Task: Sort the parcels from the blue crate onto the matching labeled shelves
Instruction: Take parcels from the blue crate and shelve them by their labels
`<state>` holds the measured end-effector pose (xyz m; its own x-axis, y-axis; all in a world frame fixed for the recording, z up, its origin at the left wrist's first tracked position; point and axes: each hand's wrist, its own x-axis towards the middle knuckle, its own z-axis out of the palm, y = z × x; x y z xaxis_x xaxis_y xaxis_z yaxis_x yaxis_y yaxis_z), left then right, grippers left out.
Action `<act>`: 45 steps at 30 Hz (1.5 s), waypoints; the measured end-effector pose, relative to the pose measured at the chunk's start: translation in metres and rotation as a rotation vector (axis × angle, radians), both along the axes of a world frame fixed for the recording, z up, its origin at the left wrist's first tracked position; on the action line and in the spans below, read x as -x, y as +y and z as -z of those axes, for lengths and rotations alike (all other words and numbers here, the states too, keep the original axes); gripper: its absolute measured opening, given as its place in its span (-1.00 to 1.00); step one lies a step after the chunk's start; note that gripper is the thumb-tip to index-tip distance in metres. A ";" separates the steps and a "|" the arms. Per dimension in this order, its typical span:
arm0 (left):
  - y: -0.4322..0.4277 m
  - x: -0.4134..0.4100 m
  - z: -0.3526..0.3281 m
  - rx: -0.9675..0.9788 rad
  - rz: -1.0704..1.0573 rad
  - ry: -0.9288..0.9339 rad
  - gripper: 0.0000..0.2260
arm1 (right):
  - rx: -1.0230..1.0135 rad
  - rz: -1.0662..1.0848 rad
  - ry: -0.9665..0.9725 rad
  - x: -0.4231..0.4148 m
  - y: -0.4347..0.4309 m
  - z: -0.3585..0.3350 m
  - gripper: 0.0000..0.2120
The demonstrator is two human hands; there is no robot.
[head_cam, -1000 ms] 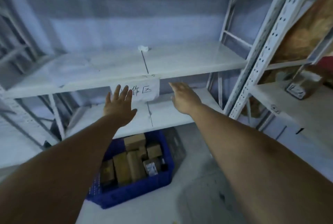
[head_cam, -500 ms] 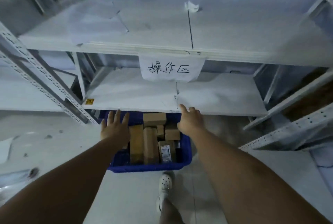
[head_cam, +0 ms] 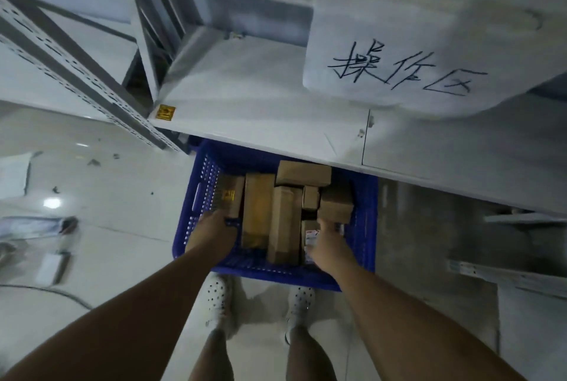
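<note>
The blue crate (head_cam: 363, 227) stands on the floor, its far end under the lowest white shelf (head_cam: 260, 110). Several brown cardboard parcels lie in it. My left hand (head_cam: 214, 235) is down in the crate's left side, on the near end of the leftmost parcel (head_cam: 228, 193), which bears a yellow sticker. My right hand (head_cam: 325, 244) is at the crate's right side, over a parcel with a white and red label (head_cam: 309, 235), its fingertips at a small brown box (head_cam: 336, 204). The backs of both hands hide their fingers. A handwritten paper label (head_cam: 399, 70) hangs from the shelf above.
A perforated grey shelf upright (head_cam: 76, 67) slants down at the left. Scraps and flat objects (head_cam: 52, 267) lie on the pale floor to the left. My two white shoes (head_cam: 216, 297) stand just before the crate. Another rack's edge (head_cam: 521, 279) juts in at the right.
I have bent down and both hands have dropped from the crate's rim into it, onto the parcels. The view has tilted down, and the crate looks closer.
</note>
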<state>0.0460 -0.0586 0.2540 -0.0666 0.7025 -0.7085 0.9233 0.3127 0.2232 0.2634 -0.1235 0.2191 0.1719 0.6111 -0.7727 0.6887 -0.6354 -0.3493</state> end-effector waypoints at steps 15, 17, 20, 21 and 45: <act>0.011 0.031 0.274 0.213 0.161 -0.039 -0.62 | 0.242 0.151 -0.010 0.061 0.005 0.272 -0.31; 0.006 0.034 0.308 0.238 0.132 -0.065 -0.62 | 0.183 0.218 -0.063 0.069 0.006 0.302 -0.23; -0.002 0.035 0.352 0.263 0.074 -0.097 -0.61 | 0.150 0.341 -0.106 0.075 0.008 0.344 0.02; -0.004 0.033 0.361 0.267 0.048 -0.105 -0.60 | 0.152 0.363 -0.116 0.075 0.010 0.351 0.08; -0.015 -0.049 0.435 0.414 -0.496 -0.375 -0.35 | -0.138 0.660 -0.104 0.094 0.072 0.402 0.23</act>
